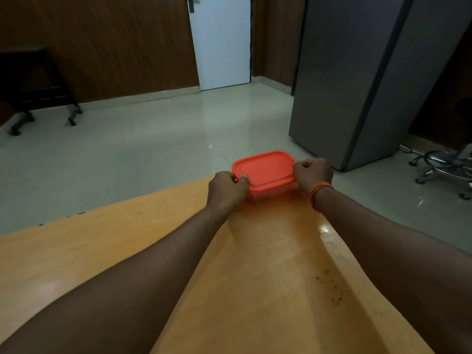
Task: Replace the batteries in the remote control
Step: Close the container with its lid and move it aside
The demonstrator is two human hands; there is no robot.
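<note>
A small plastic box with an orange-red lid sits at the far edge of the wooden table. My left hand grips the box's left end, thumb on the lid's rim. My right hand grips its right end, fingers curled over the lid's edge; an orange thread band circles that wrist. The lid is on the box. Its contents are hidden. No remote control or batteries show.
The table's far edge runs just behind the box, with tiled floor beyond. A grey cabinet stands at the right, an office chair base beside it. A dark bench and a white door are at the back.
</note>
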